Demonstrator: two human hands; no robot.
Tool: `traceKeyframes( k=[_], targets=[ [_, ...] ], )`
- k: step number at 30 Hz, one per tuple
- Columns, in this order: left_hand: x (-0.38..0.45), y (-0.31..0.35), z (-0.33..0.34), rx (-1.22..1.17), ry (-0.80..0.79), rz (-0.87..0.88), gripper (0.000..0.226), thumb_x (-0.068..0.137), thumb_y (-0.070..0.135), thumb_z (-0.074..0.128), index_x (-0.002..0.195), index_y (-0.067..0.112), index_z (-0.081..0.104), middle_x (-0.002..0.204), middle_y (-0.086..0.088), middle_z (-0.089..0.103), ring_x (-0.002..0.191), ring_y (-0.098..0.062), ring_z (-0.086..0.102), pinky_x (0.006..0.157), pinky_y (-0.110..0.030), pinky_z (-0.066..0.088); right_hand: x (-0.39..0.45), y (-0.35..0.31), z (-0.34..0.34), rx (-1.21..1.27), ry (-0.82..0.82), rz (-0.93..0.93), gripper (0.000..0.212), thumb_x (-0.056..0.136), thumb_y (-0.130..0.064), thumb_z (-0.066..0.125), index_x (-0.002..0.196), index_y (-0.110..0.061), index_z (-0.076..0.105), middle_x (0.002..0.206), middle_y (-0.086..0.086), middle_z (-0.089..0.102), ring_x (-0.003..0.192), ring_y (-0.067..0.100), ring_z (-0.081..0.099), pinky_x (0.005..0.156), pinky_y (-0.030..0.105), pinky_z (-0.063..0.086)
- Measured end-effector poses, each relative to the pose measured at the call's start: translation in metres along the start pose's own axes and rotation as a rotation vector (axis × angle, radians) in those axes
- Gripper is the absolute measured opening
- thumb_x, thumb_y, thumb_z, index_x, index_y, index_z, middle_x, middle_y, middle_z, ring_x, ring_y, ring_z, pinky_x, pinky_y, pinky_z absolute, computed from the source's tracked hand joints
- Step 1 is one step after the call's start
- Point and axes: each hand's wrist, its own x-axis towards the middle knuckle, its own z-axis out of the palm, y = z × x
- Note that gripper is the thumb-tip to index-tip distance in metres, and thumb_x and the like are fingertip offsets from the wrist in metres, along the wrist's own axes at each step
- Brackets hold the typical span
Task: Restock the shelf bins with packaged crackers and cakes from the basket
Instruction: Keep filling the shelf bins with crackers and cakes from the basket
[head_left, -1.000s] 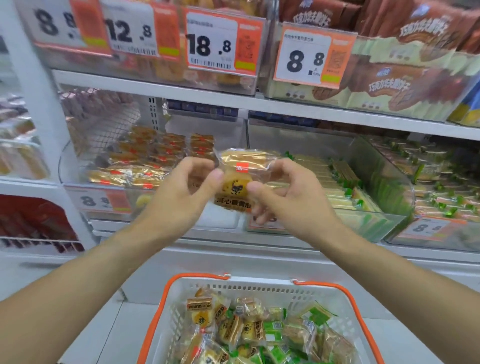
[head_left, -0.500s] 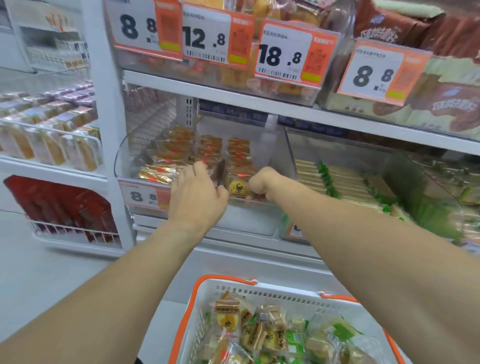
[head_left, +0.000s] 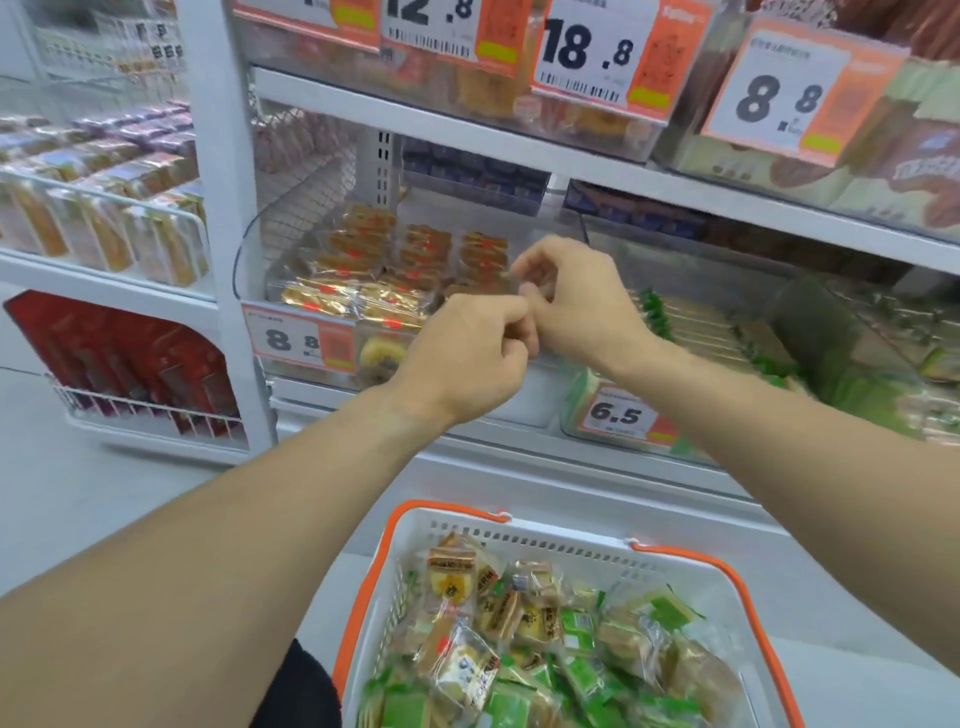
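My left hand (head_left: 467, 353) and my right hand (head_left: 576, 301) meet at the front edge of a clear shelf bin (head_left: 244, 270). The left hand's fingers are curled shut, the right hand's fingertips are pinched together, and I see no pack in either. Rows of gold-wrapped cake packs (head_left: 363, 301) with red stickers lie in the bin. One yellow cake pack (head_left: 384, 353) shows through the bin's front wall, left of my left hand. Below, the white basket (head_left: 519, 535) with orange handles holds several yellow cake packs (head_left: 452, 577) and green packs (head_left: 576, 623).
A second clear bin (head_left: 810, 332) to the right holds green-marked packs above a 6.5 price tag (head_left: 618, 415). Price tags hang from the shelf above (head_left: 587, 52). A side rack (head_left: 104, 234) of wrapped snacks stands at the left, over grey floor.
A second ago both hands held a yellow cake pack up in front of the bin. They lowered it into the bin's front, and now they are drawn together at the rim without it.
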Motion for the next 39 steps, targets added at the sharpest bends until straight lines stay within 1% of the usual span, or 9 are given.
traceKeyframes(
  k=[4, 7, 13, 17, 19, 23, 27, 32, 39],
  targets=[
    [-0.010, 0.004, 0.015, 0.186, -0.657, -0.175, 0.023, 0.089, 0.006, 0.052, 0.101, 0.016, 0.069, 0.089, 0.000, 0.069, 0.077, -0.014, 0.065, 0.065, -0.021, 0.047, -0.062, 0.011, -0.018, 0.118, 0.150, -0.247, 0.014, 0.084, 0.003, 0.058, 0.089, -0.010, 0.061, 0.084, -0.001, 0.057, 0.066, 0.006, 0.050, 0.065, 0.012, 0.038],
    [-0.022, 0.001, 0.028, 0.260, -0.922, -0.272, 0.025, 0.092, 0.009, 0.049, 0.108, 0.015, 0.067, 0.093, -0.005, 0.073, 0.072, -0.018, 0.072, 0.069, -0.027, 0.053, -0.116, 0.042, 0.001, 0.152, 0.012, -0.224, 0.014, 0.086, 0.004, 0.059, 0.090, -0.009, 0.058, 0.081, -0.006, 0.050, 0.065, 0.006, 0.046, 0.063, 0.015, 0.035],
    [-0.025, -0.003, 0.045, 0.415, -1.027, -0.357, 0.030, 0.094, 0.013, 0.046, 0.114, 0.003, 0.067, 0.098, -0.014, 0.075, 0.079, -0.022, 0.074, 0.085, -0.040, 0.059, -0.224, 0.097, 0.088, 0.031, -0.749, 0.134, 0.020, 0.086, -0.028, 0.064, 0.102, -0.019, 0.057, 0.092, -0.003, 0.055, 0.077, 0.010, 0.050, 0.078, 0.036, 0.051],
    [-0.026, -0.004, 0.050, 0.495, -1.129, -0.394, 0.032, 0.095, 0.018, 0.046, 0.117, 0.007, 0.066, 0.097, -0.010, 0.076, 0.084, -0.022, 0.075, 0.088, -0.041, 0.059, -0.285, 0.106, 0.131, -0.071, -1.193, 0.429, 0.090, 0.081, -0.055, 0.075, 0.149, -0.016, 0.032, 0.148, 0.010, 0.043, 0.128, 0.028, 0.048, 0.108, 0.040, 0.042],
    [-0.027, -0.003, 0.053, 0.489, -1.133, -0.399, 0.032, 0.095, 0.019, 0.046, 0.118, 0.007, 0.066, 0.096, -0.009, 0.076, 0.085, -0.022, 0.074, 0.089, -0.041, 0.058, -0.309, 0.101, 0.141, -0.023, -1.162, 0.550, 0.104, 0.077, -0.051, 0.081, 0.155, -0.019, 0.018, 0.147, 0.010, 0.047, 0.128, 0.029, 0.052, 0.105, 0.039, 0.046],
    [-0.029, 0.000, 0.059, 0.474, -1.151, -0.395, 0.034, 0.097, 0.021, 0.047, 0.122, 0.005, 0.065, 0.095, -0.011, 0.076, 0.087, -0.021, 0.074, 0.090, -0.039, 0.057, -0.329, 0.096, 0.151, 0.047, -0.973, 0.688, 0.089, 0.078, -0.032, 0.086, 0.145, -0.025, 0.028, 0.110, 0.001, 0.061, 0.083, 0.015, 0.065, 0.068, 0.026, 0.050],
    [-0.030, 0.002, 0.066, 0.495, -1.183, -0.369, 0.035, 0.098, 0.027, 0.048, 0.122, 0.007, 0.064, 0.095, -0.010, 0.076, 0.091, -0.023, 0.073, 0.090, -0.038, 0.057, -0.307, 0.102, 0.147, -0.043, -1.115, 0.666, 0.071, 0.075, -0.042, 0.087, 0.128, -0.014, 0.050, 0.119, 0.005, 0.060, 0.105, 0.023, 0.062, 0.087, 0.031, 0.054],
    [-0.034, 0.007, 0.076, 0.413, -1.142, -0.262, 0.024, 0.101, 0.028, 0.050, 0.107, 0.009, 0.063, 0.087, -0.008, 0.075, 0.080, -0.016, 0.072, 0.077, -0.032, 0.052, -0.253, 0.109, 0.112, -0.153, -1.380, 0.457, 0.046, 0.080, -0.049, 0.079, 0.091, -0.008, 0.064, 0.084, 0.005, 0.061, 0.075, 0.021, 0.058, 0.064, 0.028, 0.046],
    [-0.040, 0.003, 0.082, 0.314, -0.980, -0.178, 0.027, 0.102, 0.029, 0.049, 0.102, 0.009, 0.068, 0.091, -0.007, 0.073, 0.073, -0.019, 0.069, 0.063, -0.028, 0.049, -0.176, 0.110, 0.003, 0.086, -1.230, 0.386, 0.031, 0.079, -0.026, 0.086, 0.093, -0.019, 0.059, 0.100, 0.014, 0.073, 0.065, 0.017, 0.066, 0.058, 0.027, 0.049]
  ],
)
